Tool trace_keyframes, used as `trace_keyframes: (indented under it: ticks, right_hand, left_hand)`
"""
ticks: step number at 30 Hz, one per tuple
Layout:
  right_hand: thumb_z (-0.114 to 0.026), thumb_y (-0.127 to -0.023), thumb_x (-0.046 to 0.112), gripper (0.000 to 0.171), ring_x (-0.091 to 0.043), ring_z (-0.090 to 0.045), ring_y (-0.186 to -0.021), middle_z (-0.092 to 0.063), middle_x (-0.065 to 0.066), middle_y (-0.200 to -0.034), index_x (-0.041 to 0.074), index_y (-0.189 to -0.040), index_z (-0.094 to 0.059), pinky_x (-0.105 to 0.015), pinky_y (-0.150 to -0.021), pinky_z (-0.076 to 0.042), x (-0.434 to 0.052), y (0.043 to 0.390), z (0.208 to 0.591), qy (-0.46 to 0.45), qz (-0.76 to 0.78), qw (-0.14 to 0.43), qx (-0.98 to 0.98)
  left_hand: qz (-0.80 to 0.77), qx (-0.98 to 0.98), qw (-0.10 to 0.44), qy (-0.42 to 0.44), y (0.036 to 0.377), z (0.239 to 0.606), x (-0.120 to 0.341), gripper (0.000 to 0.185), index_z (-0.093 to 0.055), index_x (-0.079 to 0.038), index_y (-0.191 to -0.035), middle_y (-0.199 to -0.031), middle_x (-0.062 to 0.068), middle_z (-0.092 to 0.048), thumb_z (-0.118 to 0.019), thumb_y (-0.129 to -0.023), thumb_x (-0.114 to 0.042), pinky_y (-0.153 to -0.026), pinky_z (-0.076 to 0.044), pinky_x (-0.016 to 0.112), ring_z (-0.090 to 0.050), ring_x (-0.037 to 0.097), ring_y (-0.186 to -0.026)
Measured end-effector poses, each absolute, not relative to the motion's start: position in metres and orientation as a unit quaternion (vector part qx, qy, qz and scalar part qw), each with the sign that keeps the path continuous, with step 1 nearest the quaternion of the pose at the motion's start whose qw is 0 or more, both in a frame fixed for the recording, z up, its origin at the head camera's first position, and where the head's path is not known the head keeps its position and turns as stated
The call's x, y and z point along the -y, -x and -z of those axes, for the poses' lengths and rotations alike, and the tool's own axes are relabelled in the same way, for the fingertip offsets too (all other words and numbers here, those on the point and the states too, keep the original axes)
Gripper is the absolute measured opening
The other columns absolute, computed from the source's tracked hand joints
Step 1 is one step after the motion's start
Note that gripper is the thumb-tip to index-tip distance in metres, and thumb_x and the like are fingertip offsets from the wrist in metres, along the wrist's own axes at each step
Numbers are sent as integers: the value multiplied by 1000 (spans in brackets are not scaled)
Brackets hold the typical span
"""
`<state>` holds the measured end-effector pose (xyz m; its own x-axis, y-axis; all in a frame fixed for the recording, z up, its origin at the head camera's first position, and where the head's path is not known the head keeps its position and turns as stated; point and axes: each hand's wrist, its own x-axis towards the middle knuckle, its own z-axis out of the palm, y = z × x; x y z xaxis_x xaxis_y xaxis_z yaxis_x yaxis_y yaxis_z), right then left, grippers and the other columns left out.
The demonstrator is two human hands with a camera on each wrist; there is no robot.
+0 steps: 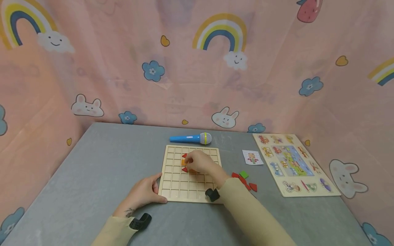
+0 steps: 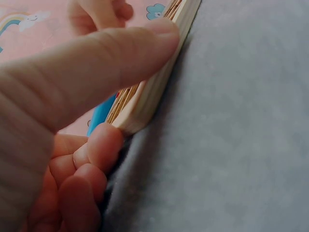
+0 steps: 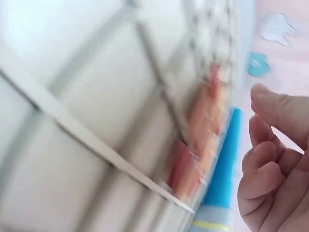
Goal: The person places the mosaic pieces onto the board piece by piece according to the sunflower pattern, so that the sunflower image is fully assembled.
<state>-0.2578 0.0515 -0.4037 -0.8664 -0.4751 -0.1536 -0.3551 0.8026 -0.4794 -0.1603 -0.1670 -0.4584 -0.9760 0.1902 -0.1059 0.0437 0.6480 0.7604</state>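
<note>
Wooden grid board (image 1: 181, 186) lay flat at frame centre; your left hand (image 1: 144, 194) gripped its lower-left corner, your right hand (image 1: 198, 162) curled over red pieces (image 1: 184, 169), its grasp unclear.

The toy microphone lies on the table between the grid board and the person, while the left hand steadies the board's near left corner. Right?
Not quite. The toy microphone lies beyond the grid board, toward the curtain, as the head view shows. The left hand does steady the near left corner.
</note>
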Motion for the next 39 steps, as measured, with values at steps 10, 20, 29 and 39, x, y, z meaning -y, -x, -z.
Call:
trace_keyframes:
  ticks: [10,20,29,39]
  right_hand:
    - [-59,-88,14,28,-26,-57,-87,-63,-14,-99,-1,-110,-65,-37,-71,-47,-142,263,376,98,267,54,-957]
    - [-64,-83,20,24,-22,-54,-71,-62,-11,-83,-2,-91,-65,-38,-65,-46,-206,238,411,-31,147,140,-979]
    - [-66,-78,14,13,-21,-53,-67,-59,-8,-76,3,-81,-60,-35,-58,-42,-204,234,418,-47,179,104,-977]
    - [-65,-84,7,13,-11,-53,-51,-57,-7,-66,-4,-90,-63,-25,-50,-47,-142,231,411,-60,460,129,-877]
  left_hand:
    - [-414,-904,88,-66,163,458,166,100,-41,-3,-138,-58,-3,-52,-89,-53,-24,-47,-33,24,-43,11,-49]
    - [-410,-906,88,-59,162,460,168,101,-41,-4,-139,-59,-2,-51,-89,-53,-25,-47,-32,24,-44,12,-49]
    - [-412,-905,83,-59,160,460,167,100,-42,-4,-138,-59,-3,-51,-89,-52,-25,-47,-33,24,-44,12,-50]
    - [-414,-904,78,-64,160,461,165,100,-43,-3,-138,-58,-3,-51,-89,-52,-25,-46,-33,24,-44,11,-49]
